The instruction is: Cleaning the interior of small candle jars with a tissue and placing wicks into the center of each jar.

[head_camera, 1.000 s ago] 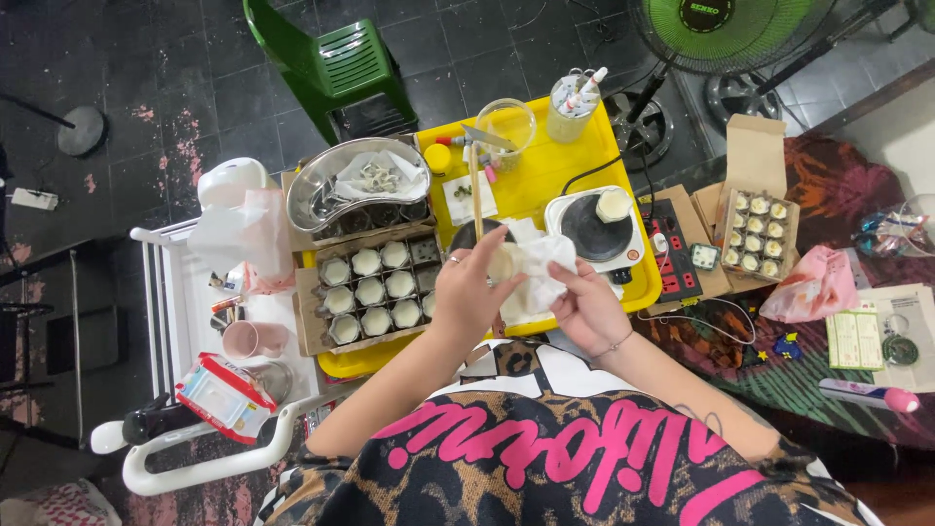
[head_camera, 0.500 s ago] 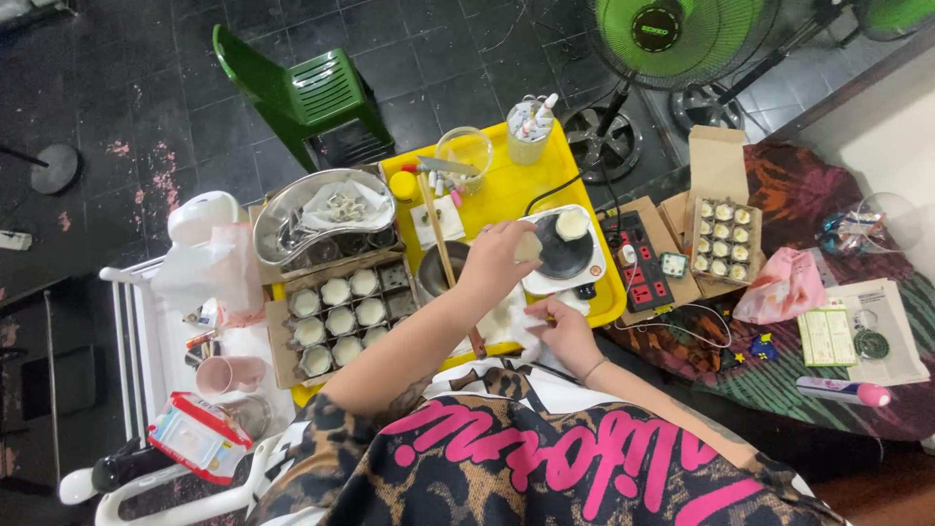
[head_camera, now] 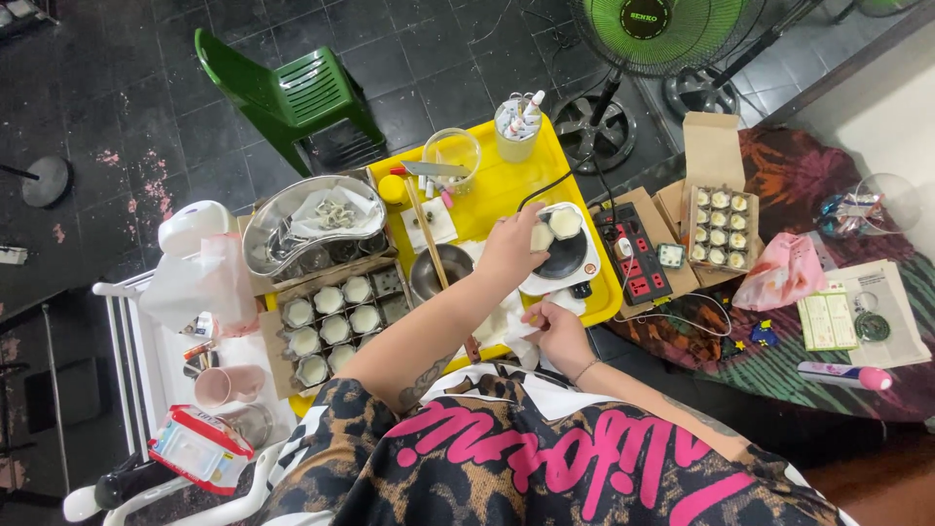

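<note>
left hand (head_camera: 513, 245) reached over the yellow tray (head_camera: 506, 185), fingers grasping a small white cup (head_camera: 542, 237) at the near-left edge of the black hotplate (head_camera: 567, 255). second white cup (head_camera: 566, 223) sat just right of it. right hand (head_camera: 555, 332) pinched crumpled white paper (head_camera: 502, 324) nearer the body.
</note>
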